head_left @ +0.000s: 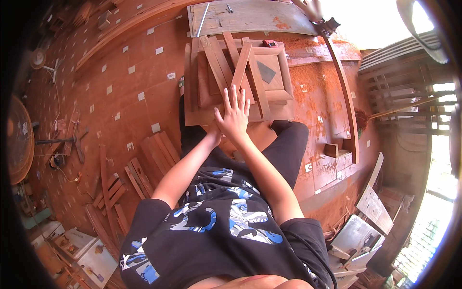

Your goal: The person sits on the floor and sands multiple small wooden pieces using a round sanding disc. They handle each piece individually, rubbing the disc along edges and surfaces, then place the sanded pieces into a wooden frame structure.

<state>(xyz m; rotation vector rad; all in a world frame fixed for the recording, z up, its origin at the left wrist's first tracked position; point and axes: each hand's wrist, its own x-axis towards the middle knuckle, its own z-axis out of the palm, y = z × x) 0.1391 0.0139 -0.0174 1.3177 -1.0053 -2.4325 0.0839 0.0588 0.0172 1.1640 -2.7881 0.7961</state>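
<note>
At near edge of raised wood panel point(280, 66): right hand point(235, 114) flat, fingers extended; left hand point(214, 133) tucked against it, mostly hidden, grip can't tell.
Panel: ahead of knees, loose wood strips point(242, 62) on it, some past far edge.
Left: tiled floor point(142, 79) out to fan point(18, 139).
Right: sawdust point(310, 72), then long board point(344, 91).
Near-left white box point(100, 265): contents unclear.
</note>
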